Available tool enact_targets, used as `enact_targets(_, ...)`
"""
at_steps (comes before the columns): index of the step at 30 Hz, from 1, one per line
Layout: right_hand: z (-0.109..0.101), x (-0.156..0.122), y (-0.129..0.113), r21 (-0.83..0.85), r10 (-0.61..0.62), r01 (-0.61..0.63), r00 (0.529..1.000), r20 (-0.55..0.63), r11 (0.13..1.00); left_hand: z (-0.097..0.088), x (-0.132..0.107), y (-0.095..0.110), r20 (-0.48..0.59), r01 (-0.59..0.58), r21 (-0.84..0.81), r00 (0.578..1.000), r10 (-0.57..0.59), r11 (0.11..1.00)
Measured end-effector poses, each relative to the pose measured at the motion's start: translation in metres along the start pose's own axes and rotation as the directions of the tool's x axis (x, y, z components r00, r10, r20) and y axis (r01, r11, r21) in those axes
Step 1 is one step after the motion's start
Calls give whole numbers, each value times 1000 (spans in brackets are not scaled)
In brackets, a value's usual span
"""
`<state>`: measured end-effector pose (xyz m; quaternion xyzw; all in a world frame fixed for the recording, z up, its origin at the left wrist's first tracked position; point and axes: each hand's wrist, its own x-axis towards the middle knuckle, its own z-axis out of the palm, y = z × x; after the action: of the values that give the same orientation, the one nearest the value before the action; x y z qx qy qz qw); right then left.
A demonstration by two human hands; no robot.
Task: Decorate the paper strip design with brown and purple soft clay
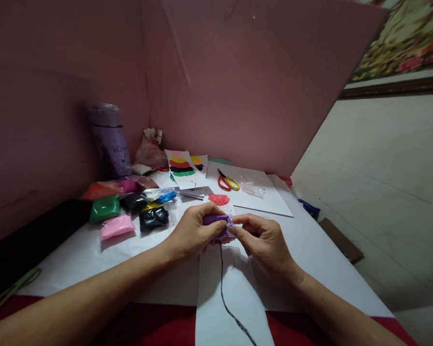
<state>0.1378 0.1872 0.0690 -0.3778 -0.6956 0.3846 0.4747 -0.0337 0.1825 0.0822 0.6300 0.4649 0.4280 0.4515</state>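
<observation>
My left hand (195, 229) is closed around a lump of purple clay (215, 219) in a clear wrapper, held just above the white paper (234, 293). My right hand (265, 240) pinches the right end of the same lump with thumb and forefinger. A thin dark cord (223, 288) hangs from below the hands and trails toward me over the paper. Just beyond the hands lies a small red clay shape (219, 199) on a card.
Several clay packets lie at the left: green (104, 208), pink (117, 226), black (153, 217), red, blue. A purple bottle (111, 139) stands at the back left. Scissors with red and yellow handles (228, 182) lie on a white sheet, beside a card with coloured clay strips (180, 166). Pink walls enclose the table.
</observation>
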Motion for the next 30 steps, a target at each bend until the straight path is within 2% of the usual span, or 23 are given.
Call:
enact_targets(5,1,-1,0,-44,-7,7,1000,6,999,-2,1,-2,-38,-119,126,991,125,985)
enact_targets(9,-1,-1,-2,-101,-43,45,999,17,994,-1,1,-2,-14,-44,71,999,45,996)
enact_targets(11,-2,0,-3,-98,-35,37,999,26,995,0,1,-1,2,7,15,1000,-7,1000)
enact_targets(14,-2,0,-5,-60,-7,9,999,33,998,1,0,-1,0,24,-11,1000,-24,1000)
enact_targets(20,1,-3,-4,-125,-49,50,999,13,991,1,-3,-1,-61,-161,152,983,172,975)
enact_targets(22,2,-4,-2,-147,-62,60,998,-4,987,2,-3,-1,-56,-180,171,980,192,969)
enact_targets(24,3,-5,0,-149,-53,49,998,-25,988,3,-3,0,-41,-139,125,989,145,982)
enact_targets(28,3,-2,2,-107,-13,8,998,-55,994,3,0,-1,12,54,-115,998,-53,992)
enact_targets(30,1,0,1,-83,-3,-1,999,-51,997,1,2,-2,39,83,-225,996,-77,971)
